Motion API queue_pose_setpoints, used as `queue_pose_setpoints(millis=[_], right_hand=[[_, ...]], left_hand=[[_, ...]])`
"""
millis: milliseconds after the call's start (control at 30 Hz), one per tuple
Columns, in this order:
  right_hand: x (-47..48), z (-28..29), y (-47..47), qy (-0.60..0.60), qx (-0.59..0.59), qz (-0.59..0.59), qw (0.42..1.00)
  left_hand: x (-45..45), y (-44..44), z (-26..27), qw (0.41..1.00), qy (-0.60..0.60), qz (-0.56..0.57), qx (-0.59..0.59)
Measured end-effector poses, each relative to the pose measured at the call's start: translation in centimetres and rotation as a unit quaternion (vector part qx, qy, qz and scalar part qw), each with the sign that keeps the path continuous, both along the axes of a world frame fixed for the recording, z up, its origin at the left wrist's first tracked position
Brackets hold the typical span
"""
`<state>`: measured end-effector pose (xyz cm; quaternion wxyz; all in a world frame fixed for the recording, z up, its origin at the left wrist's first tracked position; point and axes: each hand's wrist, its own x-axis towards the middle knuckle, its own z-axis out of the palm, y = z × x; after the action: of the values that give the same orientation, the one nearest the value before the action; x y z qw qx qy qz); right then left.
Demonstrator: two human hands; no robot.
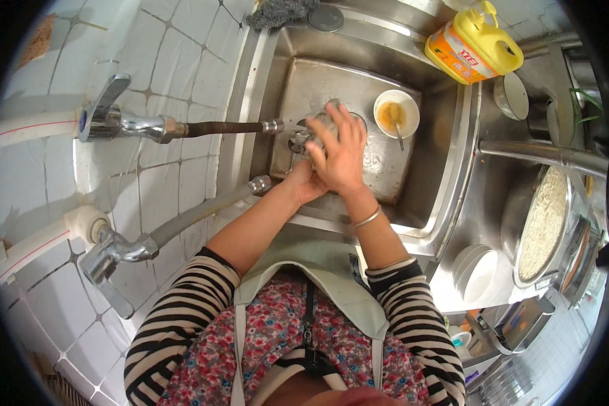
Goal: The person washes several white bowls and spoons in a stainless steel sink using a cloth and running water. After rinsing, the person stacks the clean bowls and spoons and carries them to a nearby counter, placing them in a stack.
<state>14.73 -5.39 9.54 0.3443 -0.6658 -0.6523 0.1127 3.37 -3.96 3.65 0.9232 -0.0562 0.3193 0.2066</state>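
My left hand (pixel 308 181) is palm up over the sink basin, holding a greyish, see-through object (pixel 323 128), perhaps a glass vessel. My right hand (pixel 341 152) lies across that object with fingers spread and blurred, and hides much of it. Whether the right fingers grip it cannot be made out. Water runs from the upper tap's hose end (pixel 273 126) towards the object. A dark rim shows behind the right fingers. To the right, a white bowl (pixel 409 99) with yellowish-orange contents and a metal spoon (pixel 398 133) stands on the basin floor.
A yellow detergent jug (pixel 497 49) stands on the sink's far right rim. A grey scrubber (pixel 282 12) and a dark round lid (pixel 325 19) are at the back. The lower tap (pixel 127 247) projects from the left wall. At right are stacked white bowls (pixel 479 274) and a basin of white grains (pixel 543 223).
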Motion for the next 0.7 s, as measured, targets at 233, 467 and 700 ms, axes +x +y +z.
queue_pose_setpoints(millis=[233, 467, 700], right_hand=[[7.1, -2.6, 4.7, 0.646, -0.331, 0.073, 0.684], [1.1, -7.0, 1.1, 0.848, -0.246, -0.174, 0.437], [-2.8, -7.4, 1.0, 0.916, -0.115, -0.207, 0.325]], left_hand=[[-2.3, -1.7, 0.7, 0.99, -0.022, -0.04, -0.137], [-1.3, 1.0, -0.3, 0.986, 0.164, 0.011, 0.009], [-1.3, 3.5, -4.4, 0.658, 0.557, 0.03, 0.507]])
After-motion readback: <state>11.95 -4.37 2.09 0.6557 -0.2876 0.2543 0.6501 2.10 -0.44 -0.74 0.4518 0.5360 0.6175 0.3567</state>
